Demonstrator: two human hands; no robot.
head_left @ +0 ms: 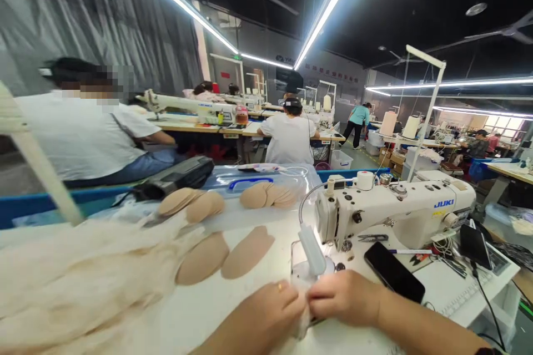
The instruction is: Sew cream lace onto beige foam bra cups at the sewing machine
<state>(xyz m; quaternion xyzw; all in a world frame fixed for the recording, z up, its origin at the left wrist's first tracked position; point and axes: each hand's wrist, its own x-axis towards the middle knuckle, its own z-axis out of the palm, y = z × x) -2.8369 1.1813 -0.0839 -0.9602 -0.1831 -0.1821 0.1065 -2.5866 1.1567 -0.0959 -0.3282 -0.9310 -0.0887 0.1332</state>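
My left hand (pixel 277 308) is closed, fingertips pinching a small piece of pale fabric (pixel 303 321) in front of the sewing machine (pixel 400 205). My right hand (pixel 345 297) meets it there, with thumb and fingers pinched on the same fabric, which is blurred and mostly covered by the fingers. Just beyond both hands, a white lamp head (pixel 312 252) on a bent metal neck lights the needle area and partly hides it. Left of the hands, two beige oval pieces (pixel 202 258) lie flat on the white table (pixel 166 316).
A heap of cream fabric (pixel 83 283) covers the table's left side. Behind lie stacked beige pieces (pixel 266 195) and a clear plastic box lid (pixel 300 177). To the right are a black phone (pixel 393 272), thread snips (pixel 372 238) and a ruler (pixel 462 294). People sit at other machines.
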